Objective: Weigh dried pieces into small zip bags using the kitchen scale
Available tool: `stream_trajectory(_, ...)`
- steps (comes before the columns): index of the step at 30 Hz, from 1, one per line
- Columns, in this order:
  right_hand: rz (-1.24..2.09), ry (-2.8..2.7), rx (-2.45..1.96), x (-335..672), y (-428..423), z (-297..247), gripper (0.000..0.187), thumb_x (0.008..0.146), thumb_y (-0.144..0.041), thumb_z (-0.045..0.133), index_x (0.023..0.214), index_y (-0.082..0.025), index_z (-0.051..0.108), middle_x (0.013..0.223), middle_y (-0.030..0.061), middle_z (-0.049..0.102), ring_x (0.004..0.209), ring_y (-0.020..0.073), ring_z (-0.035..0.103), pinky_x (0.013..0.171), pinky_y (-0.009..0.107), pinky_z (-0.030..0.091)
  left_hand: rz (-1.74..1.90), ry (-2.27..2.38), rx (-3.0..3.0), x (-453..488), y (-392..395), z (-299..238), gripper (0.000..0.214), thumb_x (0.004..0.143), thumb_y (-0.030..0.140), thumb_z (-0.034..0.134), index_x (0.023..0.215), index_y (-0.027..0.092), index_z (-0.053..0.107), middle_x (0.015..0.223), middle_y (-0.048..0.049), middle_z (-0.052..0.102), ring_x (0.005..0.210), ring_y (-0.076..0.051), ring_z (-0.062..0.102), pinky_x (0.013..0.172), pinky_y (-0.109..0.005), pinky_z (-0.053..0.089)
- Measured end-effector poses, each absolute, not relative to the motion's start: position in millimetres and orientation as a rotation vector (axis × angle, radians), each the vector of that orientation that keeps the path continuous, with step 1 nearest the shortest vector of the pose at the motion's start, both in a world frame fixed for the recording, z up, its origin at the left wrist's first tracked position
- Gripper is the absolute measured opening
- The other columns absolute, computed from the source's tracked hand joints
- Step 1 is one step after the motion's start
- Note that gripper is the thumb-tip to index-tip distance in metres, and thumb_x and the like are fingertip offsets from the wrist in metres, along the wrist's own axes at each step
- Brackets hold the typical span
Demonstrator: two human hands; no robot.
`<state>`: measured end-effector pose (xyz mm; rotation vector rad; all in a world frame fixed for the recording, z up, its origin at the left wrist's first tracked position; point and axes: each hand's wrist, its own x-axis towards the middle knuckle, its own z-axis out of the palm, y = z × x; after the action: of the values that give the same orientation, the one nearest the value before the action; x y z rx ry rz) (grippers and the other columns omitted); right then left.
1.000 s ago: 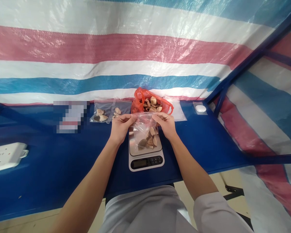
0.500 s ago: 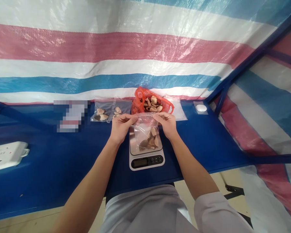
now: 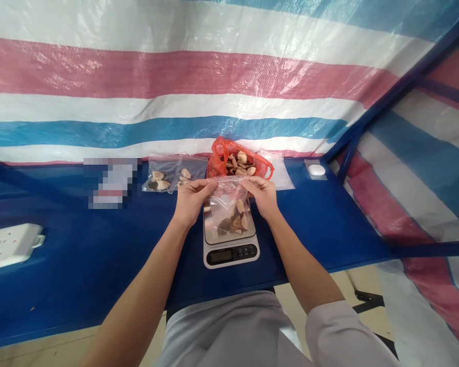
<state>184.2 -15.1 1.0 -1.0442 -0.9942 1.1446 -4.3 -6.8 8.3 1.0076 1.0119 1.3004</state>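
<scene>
My left hand [image 3: 190, 198] and my right hand [image 3: 263, 193] pinch the two top corners of a clear plastic bag [image 3: 226, 206]. The bag holds several brown and tan nut-like pieces and rests on the steel plate of a small kitchen scale [image 3: 230, 250]. Just behind the hands sits an open red plastic bag [image 3: 237, 162] with more of the same pieces inside.
Two small clear bags with a few pieces [image 3: 168, 176] lie left of the red bag, and empty clear bags [image 3: 283, 176] lie to its right. A white power strip [image 3: 9, 245] sits at the far left of the blue table [image 3: 80, 250]. A small white round object [image 3: 316, 169] lies at the back right.
My hands have drawn slightly closer together along the top of the clear bag. The bag stays on the scale.
</scene>
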Motion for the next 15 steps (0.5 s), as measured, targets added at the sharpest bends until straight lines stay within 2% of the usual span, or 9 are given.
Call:
stream_trajectory(5, 1.139, -1.014, -1.034, 186.6, -14.2, -0.6, 0.038, 0.061, -0.055, 0.086, 0.074, -0.021, 0.076, 0.067, 0.0017, 0.075, 0.062, 0.0203, 0.072, 0.060, 0.034, 0.062, 1.320, 1.026, 1.008, -5.5, -5.6, 5.4, 0.027, 0.060, 0.040, 0.090, 0.070, 0.017, 0.078, 0.063, -0.0027, 0.073, 0.050, -0.010, 0.056, 0.049, -0.022, 0.045)
stream_trajectory(10, 1.150, -0.999, -1.026, 187.6, -14.0, -3.3, 0.034, 0.059, -0.052, 0.088, 0.070, -0.022, 0.075, 0.067, 0.0018, 0.075, 0.063, 0.0214, 0.073, 0.061, 0.035, 0.062, 1.406, 1.037, 1.101, -5.7, -4.9, -0.2, 0.023, 0.063, 0.038, 0.089, 0.071, 0.018, 0.080, 0.067, -0.0029, 0.074, 0.056, -0.012, 0.060, 0.057, -0.025, 0.050)
stream_trajectory(15, 1.124, -1.015, -1.030, 185.9, -14.7, -2.8, 0.035, 0.060, -0.053, 0.087, 0.068, -0.022, 0.075, 0.064, 0.0003, 0.074, 0.059, 0.0186, 0.070, 0.061, 0.033, 0.061, 1.515, 1.096, 1.208, -5.2, -5.7, -1.6, 0.019, 0.067, 0.037, 0.086, 0.070, 0.019, 0.080, 0.068, -0.0026, 0.075, 0.060, -0.013, 0.062, 0.061, -0.025, 0.052)
